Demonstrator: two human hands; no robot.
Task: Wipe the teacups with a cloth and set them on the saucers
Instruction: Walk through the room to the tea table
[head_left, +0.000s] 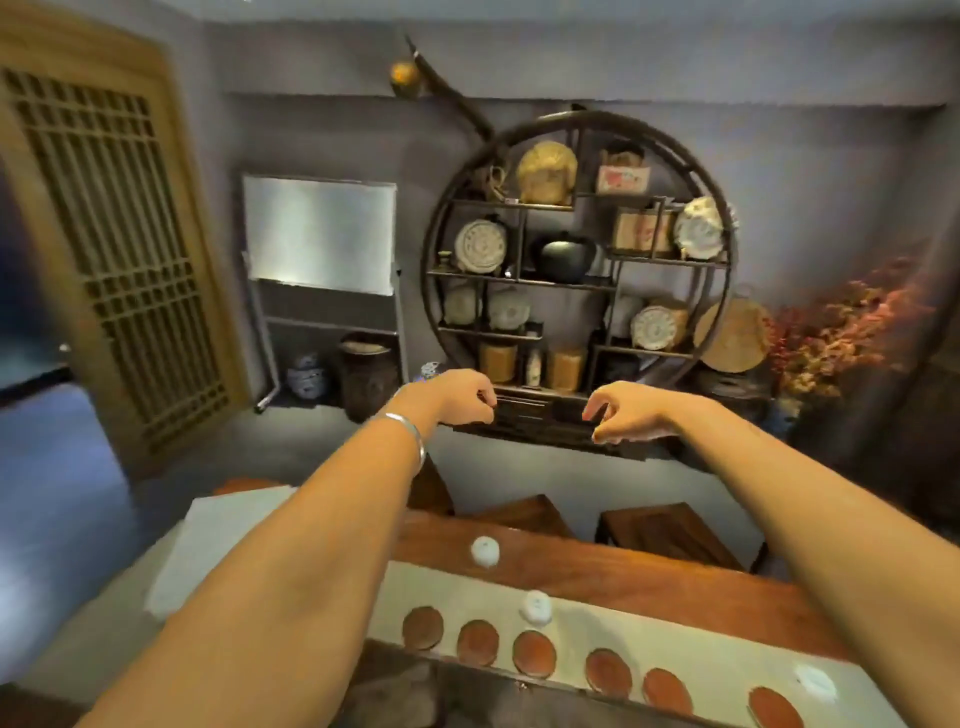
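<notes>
1. Overhead, both arms are stretched forward and raised well above the desk (649, 577); neither grip holds anything.
2. Left hand (457, 397): fingers loosely curled downward, nothing between them. A silver bangle (410, 428) sits on that wrist.
3. Right hand (621, 415): fingers hang loosely bent, thumb apart from them, nothing pinched.
4. Key relation: the teacups lie below and nearer the person than both hands, so either grip must come down and back toward the body to reach one.
5. Three small white teacups show: far teacup (485, 551) on bare wood, middle teacup (536, 605) on the pale runner (675, 644), right teacup (815, 680) near the runner's right end. Blur hides whether they stand upright or inverted.
6. Six round reddish saucers (534, 653) run in a line along the runner's near edge, left to right. All look bare. The middle teacup sits just behind the third saucer, apart from it.
7. Judgement: the left hand is nearer the far and middle teacups; the right hand is nearer the right teacup.
8. A pale sheet (218, 545) lies left of the desk under the left forearm; whether it is the wiping cloth cannot be told.
9. Room: open wood behind the runner; stools (670, 535) beyond the far edge.
</notes>
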